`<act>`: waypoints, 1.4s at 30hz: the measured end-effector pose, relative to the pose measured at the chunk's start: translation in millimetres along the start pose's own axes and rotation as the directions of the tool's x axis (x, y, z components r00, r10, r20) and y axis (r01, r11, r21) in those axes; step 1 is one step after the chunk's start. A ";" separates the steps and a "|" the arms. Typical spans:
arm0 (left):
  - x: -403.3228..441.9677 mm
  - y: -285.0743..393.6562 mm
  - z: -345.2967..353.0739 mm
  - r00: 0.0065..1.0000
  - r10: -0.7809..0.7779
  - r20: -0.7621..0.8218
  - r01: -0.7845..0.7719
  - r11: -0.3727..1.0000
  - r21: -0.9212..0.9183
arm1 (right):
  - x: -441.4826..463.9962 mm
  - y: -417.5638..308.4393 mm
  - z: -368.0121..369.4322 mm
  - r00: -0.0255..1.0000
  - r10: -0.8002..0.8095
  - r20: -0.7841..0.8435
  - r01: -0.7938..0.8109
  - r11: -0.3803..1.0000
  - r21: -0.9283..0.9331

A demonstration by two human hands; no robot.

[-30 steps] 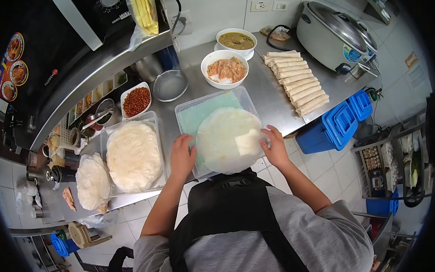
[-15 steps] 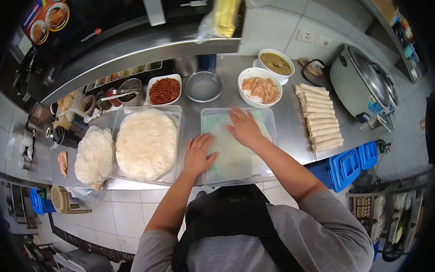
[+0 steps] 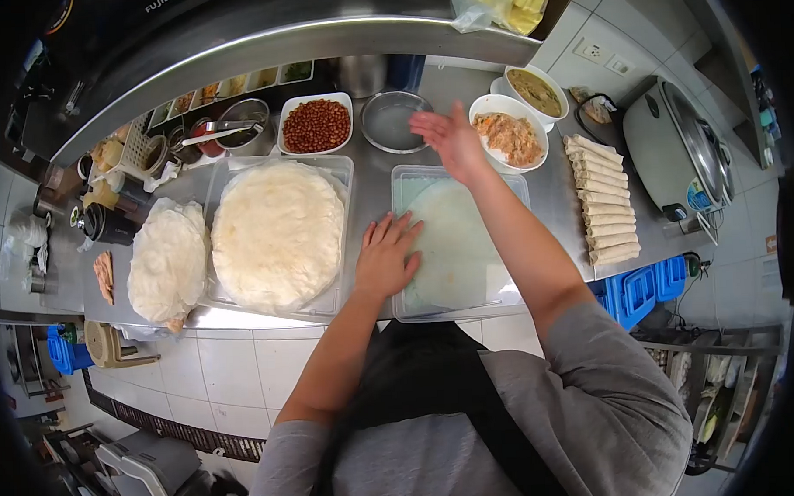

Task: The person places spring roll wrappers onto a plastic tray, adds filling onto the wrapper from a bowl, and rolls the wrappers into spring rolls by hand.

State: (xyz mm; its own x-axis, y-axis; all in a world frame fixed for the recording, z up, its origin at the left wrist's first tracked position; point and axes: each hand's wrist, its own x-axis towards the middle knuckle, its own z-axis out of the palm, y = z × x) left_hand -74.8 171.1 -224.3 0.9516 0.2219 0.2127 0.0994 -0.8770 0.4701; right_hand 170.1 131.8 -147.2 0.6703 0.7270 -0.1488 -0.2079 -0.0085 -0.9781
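Note:
A round translucent wrapper lies flat on a green-tinted plastic lid or tray in front of me. My left hand rests with spread fingers on the tray's left edge, touching the wrapper's side. Above the tray's far edge, my right hand is raised with its fingers extended and nothing in it, beside a round metal pan. To its right sits a white bowl of pinkish filling. A large stack of round wrappers fills a clear container on the left.
Rolled wrappers lie in a row at the right, near a large cooker. Behind are a bowl of soup and a dish of red-brown nuts or beans. A plastic-wrapped pile sits far left; a metal shelf edge overhangs the counter.
The small white square on the wrapper is no longer visible. My right hand has left the tray and moved up toward the pan. My left hand stays at the tray's left side. The view has shifted.

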 end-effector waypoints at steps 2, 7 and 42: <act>1.5 -1.2 1.5 1.000 0.004 -0.009 -0.004 1.000 -0.005 | -37.1 12.2 -19.1 0.998 0.067 -0.017 -0.051 0.876 0.479; 4.1 -1.6 3.0 0.999 -0.023 -0.025 0.022 0.998 -0.058 | -110.7 104.2 -20.9 0.958 -0.115 0.261 0.285 0.439 -0.852; 3.2 -0.7 2.8 0.997 -0.037 -0.071 0.032 0.997 -0.065 | 19.1 22.2 -160.6 0.989 0.010 -0.151 -0.151 0.072 -0.986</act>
State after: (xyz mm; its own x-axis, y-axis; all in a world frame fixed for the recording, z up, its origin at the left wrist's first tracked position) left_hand -71.1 171.2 -226.4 0.9240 0.2841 0.2558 0.1113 -0.8400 0.5311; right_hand 292.7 35.3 -195.1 0.7681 0.6150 -0.1784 0.5862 -0.7874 -0.1910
